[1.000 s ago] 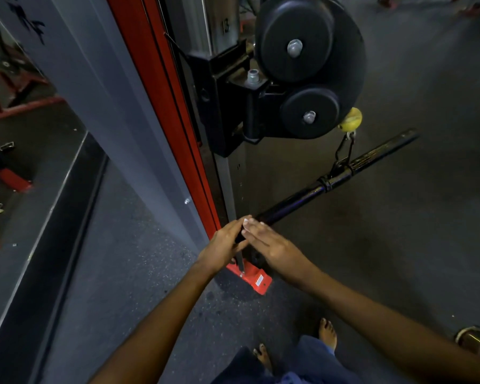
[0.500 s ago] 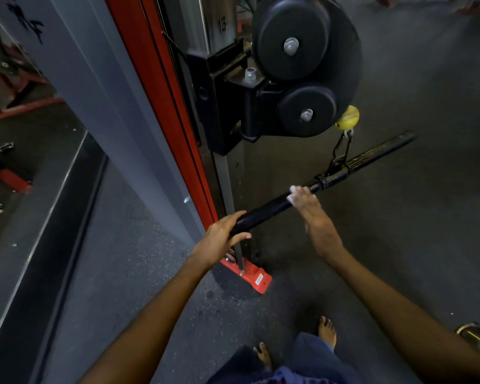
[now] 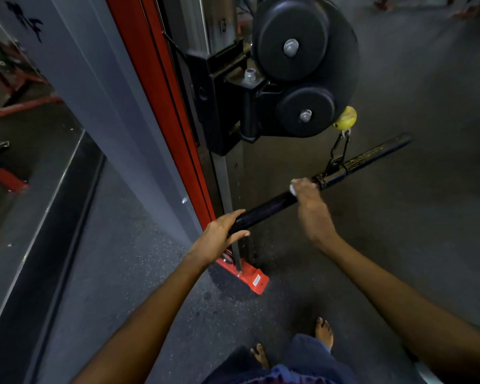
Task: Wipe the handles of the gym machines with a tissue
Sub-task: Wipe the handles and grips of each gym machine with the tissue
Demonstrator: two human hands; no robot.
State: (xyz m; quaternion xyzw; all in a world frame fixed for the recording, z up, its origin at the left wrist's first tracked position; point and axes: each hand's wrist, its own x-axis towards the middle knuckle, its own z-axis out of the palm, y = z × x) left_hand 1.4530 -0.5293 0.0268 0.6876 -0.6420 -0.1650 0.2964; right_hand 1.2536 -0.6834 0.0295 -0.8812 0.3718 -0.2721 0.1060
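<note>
My left hand point(image 3: 219, 234) is wrapped around the near end of the black bar point(image 3: 269, 205); further up the bar, just short of the clip point(image 3: 337, 153), my right hand point(image 3: 309, 202) presses a white tissue point(image 3: 293, 189) around it, below the pulley point(image 3: 302, 65)

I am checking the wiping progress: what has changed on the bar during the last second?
The right hand, with the tissue, slid along the bar from beside the left hand up to the centre clip. The left hand kept hold of the near end; the bar and the pulley stayed put.
</note>
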